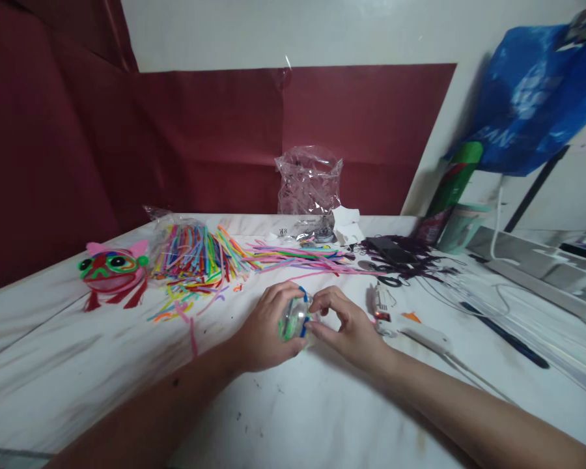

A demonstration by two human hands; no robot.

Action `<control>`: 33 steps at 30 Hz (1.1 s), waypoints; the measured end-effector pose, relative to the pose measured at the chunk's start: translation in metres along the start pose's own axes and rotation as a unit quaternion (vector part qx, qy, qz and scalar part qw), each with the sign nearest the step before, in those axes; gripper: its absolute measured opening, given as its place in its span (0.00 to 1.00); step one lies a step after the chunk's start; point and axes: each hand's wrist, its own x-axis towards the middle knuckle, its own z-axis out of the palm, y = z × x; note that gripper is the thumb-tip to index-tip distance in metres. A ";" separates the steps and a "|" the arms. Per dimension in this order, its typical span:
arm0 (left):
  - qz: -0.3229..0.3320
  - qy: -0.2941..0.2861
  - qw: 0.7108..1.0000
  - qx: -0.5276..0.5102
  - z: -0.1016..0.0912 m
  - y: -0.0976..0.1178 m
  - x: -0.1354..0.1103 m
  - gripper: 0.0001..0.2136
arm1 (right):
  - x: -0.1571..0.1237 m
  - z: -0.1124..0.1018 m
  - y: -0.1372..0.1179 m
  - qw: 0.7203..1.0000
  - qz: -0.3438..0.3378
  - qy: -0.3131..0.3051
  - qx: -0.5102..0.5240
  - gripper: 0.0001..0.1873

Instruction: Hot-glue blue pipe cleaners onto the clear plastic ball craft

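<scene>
My left hand [266,329] curls round a small clear ball [295,317] with green and blue pipe cleaner wrapped on it, just above the white table [102,365]. My right hand [344,326] meets it from the right, fingertips pinched on the ball's edge and the blue strand. Both hands are closed on the ball in the middle of the table.
A pile of coloured pipe cleaners [200,257] lies behind the hands, with a red and green pipe-cleaner frog face [112,270] at the left. A clear plastic bag [308,182] stands at the back. A glue gun [385,309], dark cables [400,257] and a blue bag [532,98] are on the right.
</scene>
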 end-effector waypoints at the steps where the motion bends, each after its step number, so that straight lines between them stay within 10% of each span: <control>1: 0.001 0.002 1.000 0.001 0.001 0.000 0.000 0.28 | 0.000 0.000 0.000 1.000 0.009 0.003 0.002 0.05; 15: 0.001 -0.020 0.999 -0.043 -0.005 -0.001 0.000 0.20 | 0.004 0.006 -0.003 0.972 0.221 0.023 0.070 0.06; 33: -0.025 0.002 1.000 0.005 -0.003 0.004 0.005 0.25 | 0.005 0.006 -0.003 0.962 0.249 0.023 0.108 0.07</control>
